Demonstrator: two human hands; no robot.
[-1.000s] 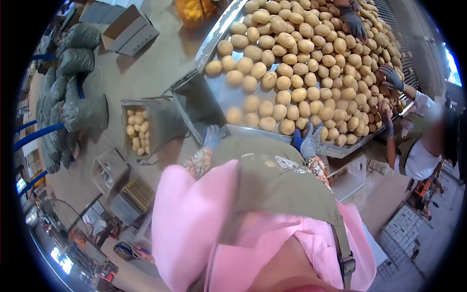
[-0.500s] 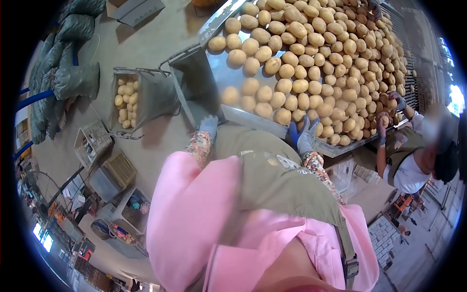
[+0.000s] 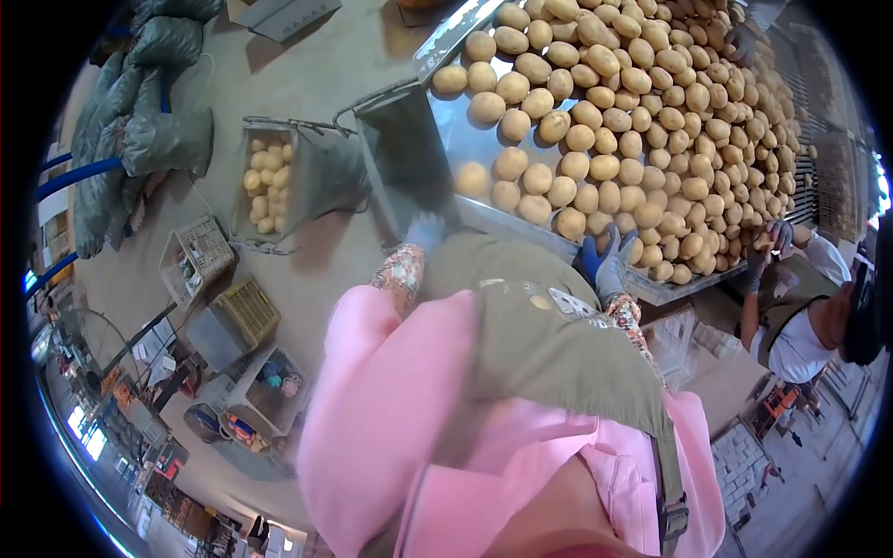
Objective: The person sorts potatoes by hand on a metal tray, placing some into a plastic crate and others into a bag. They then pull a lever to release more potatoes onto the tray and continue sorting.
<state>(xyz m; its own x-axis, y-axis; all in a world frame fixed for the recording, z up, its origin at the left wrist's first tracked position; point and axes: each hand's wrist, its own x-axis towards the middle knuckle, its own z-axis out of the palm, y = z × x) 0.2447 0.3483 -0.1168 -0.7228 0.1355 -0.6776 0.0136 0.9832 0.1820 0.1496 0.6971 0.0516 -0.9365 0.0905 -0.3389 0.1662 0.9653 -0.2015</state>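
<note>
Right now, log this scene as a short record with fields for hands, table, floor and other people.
Left hand: gloved, at the table edge by the chute; grip unclear.
Right hand: gloved, fingers spread, beside the potatoes.
Table: metal, mostly covered.
Floor: sack holding potatoes, crates.
Co-worker: right side, reaching into the potatoes.

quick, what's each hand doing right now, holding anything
left hand: cannot be told, blurred at the table edge
right hand: open, empty, beside the potatoes
</note>
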